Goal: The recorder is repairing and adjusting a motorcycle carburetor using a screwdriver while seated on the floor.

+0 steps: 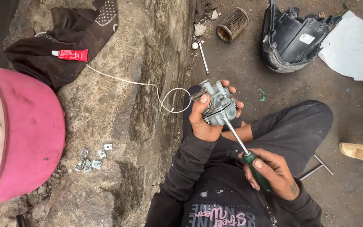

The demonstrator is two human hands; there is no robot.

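My left hand (202,122) grips a small grey metal carburetor (218,103) and holds it up above my lap. In my right hand (272,172) is a screwdriver (248,157) with a dark green handle. Its steel shaft runs up and left, and the tip meets the lower side of the carburetor. I sit on the ground in dark trousers and a dark sweatshirt.
A rough stone ledge (118,113) on the left carries several small metal clips (90,159), a red tube (71,54) on a dark cloth, a white cord (148,86) and a pink tub (26,134). On the ground ahead lie a cylindrical filter (232,25), a black plastic housing (293,38) and white paper (353,46).
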